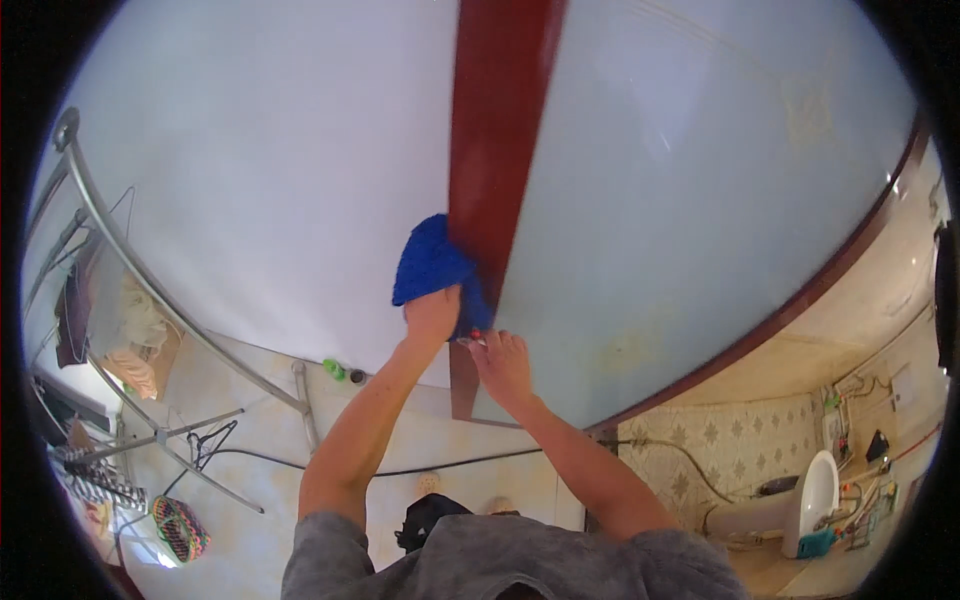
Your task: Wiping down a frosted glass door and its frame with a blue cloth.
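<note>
A blue cloth point(433, 262), fuzzy like a microfibre towel, covers the fingers of my left hand point(437, 313). It rests against the dark red door frame point(495, 135), where the frame meets the white wall point(300, 165). Just right of and below it, my right hand point(504, 366) has its fingertips on a small red-and-metal piece point(477, 335) at the frame's edge. What that piece is cannot be made out. To the right of the frame spreads a pale, glossy door panel point(675, 210) with yellowish stains.
On the left stands a metal drying rack point(191, 322) with black hangers point(214, 442). A woven basket point(180, 529) sits on the floor, which a black hose point(262, 454) crosses. Beyond the door is a white washbasin point(814, 499). A green object point(334, 368) lies by the wall.
</note>
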Tool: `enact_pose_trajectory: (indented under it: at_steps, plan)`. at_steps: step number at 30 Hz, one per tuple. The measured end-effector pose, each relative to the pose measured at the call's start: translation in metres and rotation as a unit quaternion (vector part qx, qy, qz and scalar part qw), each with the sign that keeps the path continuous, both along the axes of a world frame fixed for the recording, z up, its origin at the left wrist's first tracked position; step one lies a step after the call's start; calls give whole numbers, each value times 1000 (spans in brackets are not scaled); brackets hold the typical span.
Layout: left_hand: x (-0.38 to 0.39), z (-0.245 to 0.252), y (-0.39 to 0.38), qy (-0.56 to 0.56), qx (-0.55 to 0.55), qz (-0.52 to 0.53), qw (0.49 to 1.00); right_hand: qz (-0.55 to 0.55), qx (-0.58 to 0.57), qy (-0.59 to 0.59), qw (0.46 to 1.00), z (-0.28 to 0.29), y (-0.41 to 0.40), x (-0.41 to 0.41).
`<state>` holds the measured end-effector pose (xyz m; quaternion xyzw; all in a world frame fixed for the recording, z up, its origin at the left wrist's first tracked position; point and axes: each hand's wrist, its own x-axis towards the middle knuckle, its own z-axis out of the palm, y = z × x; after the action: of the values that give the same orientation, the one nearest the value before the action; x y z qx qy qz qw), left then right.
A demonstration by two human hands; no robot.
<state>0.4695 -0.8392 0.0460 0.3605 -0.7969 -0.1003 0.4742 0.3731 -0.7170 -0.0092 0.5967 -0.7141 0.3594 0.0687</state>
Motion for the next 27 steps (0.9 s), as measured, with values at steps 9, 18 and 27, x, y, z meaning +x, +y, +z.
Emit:
enact_pose_trajectory:
  at_steps: [9,18,27]
  plan:
    - [97,-42,27,93,296,-33,950,-4,-34,-2,999,4,-22,-10]
    - [121,-33,117,628,524,-266,509,28,48,-24,998,-2,-48,-44]
    - [79,-81,82,597,567,-284,491,80,31,-82,993,2,-41,-53]
